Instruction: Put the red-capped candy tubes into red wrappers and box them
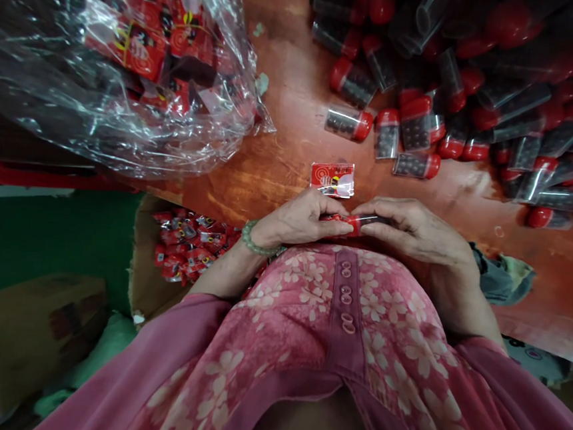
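Pink blouse (pixel 303 310) — pale blossoms; clear vials (pixel 415 122) — red caps

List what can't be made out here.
Head view:
- small red item between the left hand and right hand: mostly hidden by the fingers
- red packets inside the clear plastic bag: printing blurred by glare on the plastic
- pile of red-capped tubes: cut off by the top and right edges
- lone red packet: print too small to read

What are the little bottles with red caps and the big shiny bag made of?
The little bottles look like clear plastic, since dark beads show through their glossy walls, though glass can't be ruled out. Their red caps seem shiny plastic too. The big bag looks like thin clear plastic film, crinkled with bright creases.
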The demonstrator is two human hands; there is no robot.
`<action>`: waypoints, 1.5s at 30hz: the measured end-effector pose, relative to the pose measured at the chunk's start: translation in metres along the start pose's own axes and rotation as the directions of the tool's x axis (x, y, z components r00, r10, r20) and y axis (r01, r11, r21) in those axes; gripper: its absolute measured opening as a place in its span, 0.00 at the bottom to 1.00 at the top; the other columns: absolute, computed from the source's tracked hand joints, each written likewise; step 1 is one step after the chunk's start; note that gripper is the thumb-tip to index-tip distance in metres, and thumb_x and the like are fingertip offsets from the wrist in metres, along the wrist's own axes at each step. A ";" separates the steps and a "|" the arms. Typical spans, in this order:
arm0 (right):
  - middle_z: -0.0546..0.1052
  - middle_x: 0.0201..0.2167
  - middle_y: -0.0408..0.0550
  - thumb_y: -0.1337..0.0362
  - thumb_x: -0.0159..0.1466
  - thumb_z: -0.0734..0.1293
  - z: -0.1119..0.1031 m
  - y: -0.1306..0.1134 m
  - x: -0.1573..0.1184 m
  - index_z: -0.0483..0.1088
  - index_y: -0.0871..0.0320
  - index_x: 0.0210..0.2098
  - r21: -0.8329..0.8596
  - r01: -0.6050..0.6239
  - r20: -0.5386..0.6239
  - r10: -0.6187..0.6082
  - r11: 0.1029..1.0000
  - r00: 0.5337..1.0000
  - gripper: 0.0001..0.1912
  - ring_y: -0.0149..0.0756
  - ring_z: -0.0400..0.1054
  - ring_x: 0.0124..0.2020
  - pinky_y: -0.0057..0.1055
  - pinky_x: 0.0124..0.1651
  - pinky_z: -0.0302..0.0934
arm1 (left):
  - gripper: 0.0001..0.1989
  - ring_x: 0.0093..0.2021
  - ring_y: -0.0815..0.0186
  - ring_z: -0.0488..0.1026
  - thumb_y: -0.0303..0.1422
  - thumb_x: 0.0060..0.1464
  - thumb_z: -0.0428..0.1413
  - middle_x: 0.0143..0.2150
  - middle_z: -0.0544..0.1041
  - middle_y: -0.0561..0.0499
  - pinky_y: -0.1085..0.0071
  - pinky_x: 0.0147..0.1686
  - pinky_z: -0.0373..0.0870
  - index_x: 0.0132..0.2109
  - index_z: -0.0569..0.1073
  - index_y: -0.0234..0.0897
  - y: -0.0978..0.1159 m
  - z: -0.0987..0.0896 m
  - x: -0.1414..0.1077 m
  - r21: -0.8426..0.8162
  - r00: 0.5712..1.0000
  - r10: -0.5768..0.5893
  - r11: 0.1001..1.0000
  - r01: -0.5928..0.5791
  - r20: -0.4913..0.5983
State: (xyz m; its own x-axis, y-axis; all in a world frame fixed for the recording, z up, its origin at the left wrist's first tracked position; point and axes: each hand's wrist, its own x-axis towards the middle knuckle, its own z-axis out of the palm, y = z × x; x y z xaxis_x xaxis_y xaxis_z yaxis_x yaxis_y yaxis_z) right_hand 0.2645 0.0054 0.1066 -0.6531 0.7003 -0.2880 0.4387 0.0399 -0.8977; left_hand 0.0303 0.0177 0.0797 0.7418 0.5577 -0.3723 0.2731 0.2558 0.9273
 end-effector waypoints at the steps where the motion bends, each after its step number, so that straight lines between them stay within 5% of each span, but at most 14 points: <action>1: 0.83 0.45 0.49 0.59 0.70 0.65 0.002 0.001 -0.001 0.77 0.57 0.49 0.047 -0.022 -0.019 0.023 0.999 1.000 0.13 0.38 0.77 0.44 0.35 0.49 0.68 | 0.19 0.25 0.73 0.65 0.45 0.59 0.58 0.25 0.73 0.54 0.75 0.26 0.60 0.32 0.79 0.31 0.000 0.001 0.001 -0.009 1.000 -0.023 1.000 0.023 0.002; 6: 0.82 0.40 0.47 0.58 0.67 0.68 0.011 0.009 -0.005 0.78 0.58 0.47 0.250 -0.076 -0.121 0.109 0.965 0.987 0.13 0.37 0.75 0.39 0.32 0.44 0.66 | 0.25 0.22 0.75 0.57 0.50 0.58 0.57 0.20 0.66 0.56 0.75 0.24 0.52 0.26 0.76 0.31 -0.003 0.004 0.004 0.037 0.995 -0.094 0.995 0.095 -0.034; 10: 0.81 0.36 0.45 0.56 0.66 0.68 0.016 0.011 -0.007 0.78 0.59 0.46 0.307 -0.079 -0.160 0.134 0.948 0.978 0.15 0.34 0.72 0.34 0.29 0.38 0.64 | 0.21 0.28 0.71 0.69 0.48 0.53 0.62 0.29 0.78 0.51 0.75 0.30 0.63 0.36 0.82 0.32 -0.004 0.006 0.001 -0.066 0.985 -0.064 0.996 0.054 -0.158; 17: 0.82 0.41 0.47 0.60 0.67 0.68 0.033 0.008 -0.011 0.77 0.58 0.46 0.247 0.014 -0.271 0.055 0.969 0.961 0.12 0.37 0.74 0.41 0.32 0.46 0.66 | 0.15 0.25 0.70 0.72 0.42 0.49 0.66 0.26 0.80 0.50 0.75 0.28 0.65 0.35 0.83 0.32 -0.009 0.017 -0.007 -0.187 0.968 -0.136 0.978 0.097 -0.209; 23: 0.81 0.42 0.49 0.57 0.67 0.68 0.045 0.015 -0.021 0.78 0.56 0.49 0.165 0.064 -0.287 -0.014 0.984 0.958 0.14 0.37 0.74 0.40 0.36 0.47 0.67 | 0.16 0.27 0.70 0.74 0.43 0.47 0.69 0.27 0.81 0.48 0.75 0.29 0.68 0.32 0.83 0.31 -0.018 0.028 -0.007 -0.262 0.979 -0.084 0.965 0.033 -0.185; 27: 0.80 0.37 0.45 0.53 0.66 0.70 0.054 0.017 -0.024 0.77 0.56 0.48 0.438 0.067 -0.360 0.107 0.896 0.927 0.16 0.32 0.72 0.32 0.31 0.39 0.69 | 0.28 0.35 0.67 0.79 0.47 0.39 0.73 0.38 0.84 0.47 0.71 0.40 0.74 0.45 0.83 0.35 -0.023 0.040 -0.013 -0.554 0.931 -0.086 0.822 -0.134 -0.354; 31: 0.80 0.38 0.43 0.52 0.64 0.72 0.065 0.016 -0.021 0.77 0.55 0.46 0.545 0.149 -0.468 0.152 0.825 0.870 0.17 0.30 0.72 0.31 0.29 0.37 0.70 | 0.27 0.41 0.61 0.81 0.47 0.36 0.75 0.39 0.84 0.47 0.63 0.49 0.76 0.42 0.82 0.36 -0.023 0.062 -0.014 -0.695 0.903 -0.040 0.654 -0.299 -0.427; 38: 0.79 0.47 0.48 0.49 0.67 0.67 0.076 0.011 -0.007 0.71 0.54 0.53 0.276 0.182 -0.632 0.035 0.944 0.774 0.21 0.38 0.75 0.43 0.37 0.49 0.72 | 0.23 0.34 0.67 0.77 0.49 0.38 0.74 0.31 0.82 0.49 0.69 0.44 0.74 0.32 0.82 0.33 -0.014 0.076 0.002 -0.684 0.804 -0.109 0.599 -0.416 -0.584; 41: 0.78 0.51 0.50 0.48 0.68 0.65 0.076 0.011 -0.004 0.67 0.54 0.58 0.236 0.156 -0.614 0.023 0.959 0.789 0.23 0.38 0.75 0.45 0.38 0.49 0.72 | 0.22 0.34 0.69 0.77 0.48 0.41 0.73 0.33 0.83 0.50 0.71 0.44 0.73 0.35 0.83 0.34 -0.012 0.069 0.004 -0.601 0.733 -0.062 0.621 -0.502 -0.677; 45: 0.79 0.42 0.47 0.46 0.67 0.66 0.073 0.012 -0.003 0.68 0.54 0.52 0.384 0.163 -0.545 0.081 0.909 0.834 0.22 0.31 0.73 0.30 0.32 0.35 0.73 | 0.21 0.33 0.68 0.77 0.48 0.44 0.71 0.33 0.83 0.50 0.71 0.42 0.72 0.35 0.83 0.33 -0.018 0.064 0.004 -0.477 0.678 -0.008 0.717 -0.508 -0.735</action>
State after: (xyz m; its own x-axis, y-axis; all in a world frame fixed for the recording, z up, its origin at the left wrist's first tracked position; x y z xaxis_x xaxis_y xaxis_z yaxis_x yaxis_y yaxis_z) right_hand 0.2271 -0.0485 0.0722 -0.1730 0.9762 -0.1310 0.0557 -0.1231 -0.9908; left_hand 0.0672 -0.0349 0.0639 0.0508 0.9565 -0.2874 -0.4729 0.2765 0.8366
